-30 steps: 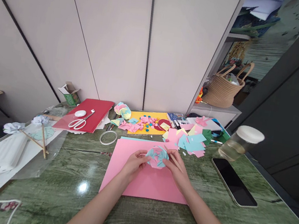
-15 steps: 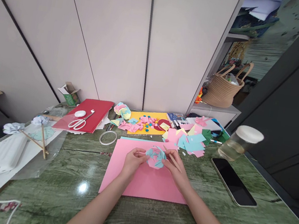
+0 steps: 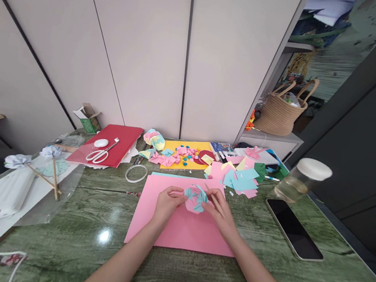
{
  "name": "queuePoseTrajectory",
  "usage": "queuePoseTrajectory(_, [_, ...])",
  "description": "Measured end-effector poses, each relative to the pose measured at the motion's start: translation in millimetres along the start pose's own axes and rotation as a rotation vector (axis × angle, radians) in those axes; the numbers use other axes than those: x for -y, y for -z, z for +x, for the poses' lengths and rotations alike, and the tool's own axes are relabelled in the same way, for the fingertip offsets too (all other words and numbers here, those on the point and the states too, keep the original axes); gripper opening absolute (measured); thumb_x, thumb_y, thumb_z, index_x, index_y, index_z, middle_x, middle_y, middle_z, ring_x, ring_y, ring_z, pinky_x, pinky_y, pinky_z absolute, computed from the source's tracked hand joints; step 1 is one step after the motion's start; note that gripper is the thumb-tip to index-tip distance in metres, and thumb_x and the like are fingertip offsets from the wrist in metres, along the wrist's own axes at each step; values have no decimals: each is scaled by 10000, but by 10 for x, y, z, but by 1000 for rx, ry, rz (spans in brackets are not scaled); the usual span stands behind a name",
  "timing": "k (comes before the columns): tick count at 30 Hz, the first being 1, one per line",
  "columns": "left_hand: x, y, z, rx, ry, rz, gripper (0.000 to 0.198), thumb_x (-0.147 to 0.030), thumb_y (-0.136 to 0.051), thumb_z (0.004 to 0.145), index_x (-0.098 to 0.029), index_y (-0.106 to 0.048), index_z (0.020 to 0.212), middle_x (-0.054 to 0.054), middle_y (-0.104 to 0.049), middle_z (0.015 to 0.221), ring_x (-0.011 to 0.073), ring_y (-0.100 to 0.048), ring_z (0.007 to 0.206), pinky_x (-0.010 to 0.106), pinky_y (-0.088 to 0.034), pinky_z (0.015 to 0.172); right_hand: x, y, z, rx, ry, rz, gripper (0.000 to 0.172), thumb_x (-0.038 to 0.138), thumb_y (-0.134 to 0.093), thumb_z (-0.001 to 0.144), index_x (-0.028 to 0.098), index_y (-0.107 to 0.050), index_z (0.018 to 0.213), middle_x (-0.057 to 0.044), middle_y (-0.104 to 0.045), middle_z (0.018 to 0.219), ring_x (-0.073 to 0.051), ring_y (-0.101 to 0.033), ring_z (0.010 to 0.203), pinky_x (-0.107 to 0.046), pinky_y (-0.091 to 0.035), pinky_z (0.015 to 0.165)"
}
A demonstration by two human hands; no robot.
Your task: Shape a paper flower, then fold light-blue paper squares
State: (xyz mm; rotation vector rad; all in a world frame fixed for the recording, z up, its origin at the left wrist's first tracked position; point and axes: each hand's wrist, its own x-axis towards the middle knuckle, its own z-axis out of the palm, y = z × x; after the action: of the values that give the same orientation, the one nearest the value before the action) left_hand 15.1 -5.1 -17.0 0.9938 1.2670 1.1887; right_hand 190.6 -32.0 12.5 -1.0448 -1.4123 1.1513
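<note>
Pale cabinet doors [image 3: 137, 31] stand behind a green table [image 3: 82, 258] in the head view. Over a pink sheet [image 3: 179, 236], the left hand [image 3: 168, 202] and right hand [image 3: 222, 213] pinch opposite sides of a folded pink-and-blue paper piece [image 3: 195, 199] with their fingers. Scissors [image 3: 99, 155] lie on a red folder [image 3: 124, 142]; a phone [image 3: 294, 229] rests near a jar [image 3: 291, 186].

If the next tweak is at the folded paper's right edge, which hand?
Probably the right hand: it already holds that edge of the folded paper, while the left hand pinches the opposite edge.
</note>
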Motion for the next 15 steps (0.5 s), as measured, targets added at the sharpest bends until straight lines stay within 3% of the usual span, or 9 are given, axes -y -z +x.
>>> queuePoseTrajectory(11, [-58,-18,-18,6,-164,185,200,-214,-706,578,-184,-623,757,36,-674,641,178,-628,627,234,-429,547,-48,24,9,-44,46,-154,289,333,-580,716,245,-432,949,-45,-538,1074,-199,-506,1028,-312,-428,780])
queuePoseTrajectory(15, [-118,-74,-106,56,-289,267,145,-164,-671,607,-202,-637,742,26,-667,667,165,-621,654,233,-422,587,3,42,0,-25,111,-371,179,298,-547,727,230,-473,875,-10,-568,851,-150,-530,697,-266,-400,626])
